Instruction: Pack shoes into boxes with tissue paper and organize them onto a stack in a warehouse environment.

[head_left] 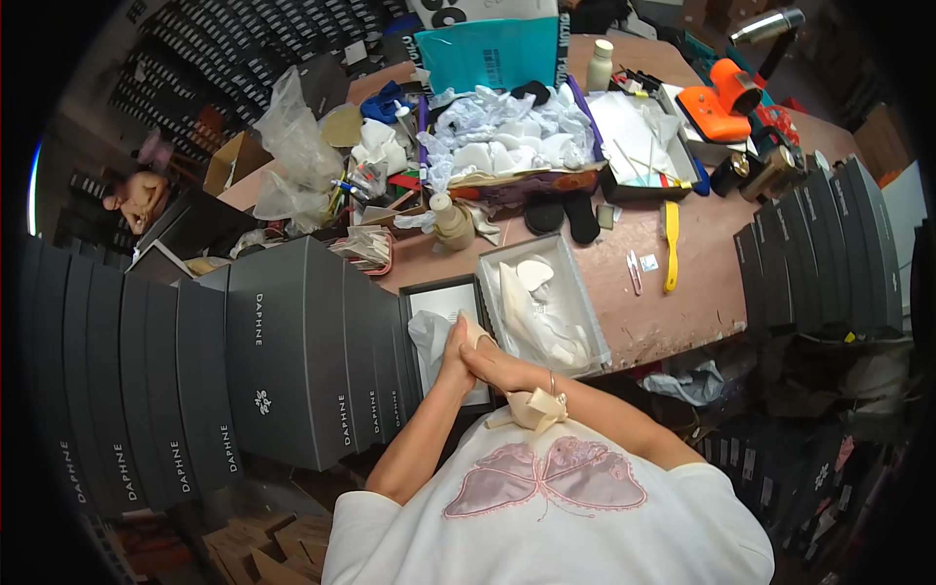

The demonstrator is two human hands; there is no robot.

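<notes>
My left hand (455, 353) and my right hand (495, 367) are pressed together, fingers closed around a cream piece that looks like part of a shoe (475, 330). Under my right wrist, against my shirt, is a cream part with a bow (534, 408); whether it joins the piece in my hands is hidden. Just beyond my hands lies an open dark shoebox (413, 294) with white paper (429, 336) in it. Right of that stands a pale box (597, 336) holding whitish wrapped items, probably shoes (522, 297).
Dark shoebox stacks (283, 351) rise at left, more (829, 253) at right. On the table are a yellow brush (670, 249), small snips (636, 273), black pads (582, 216), a bottle (451, 222), a carton of crumpled paper (426, 146) and an orange device (717, 112). A person (143, 198) is at far left.
</notes>
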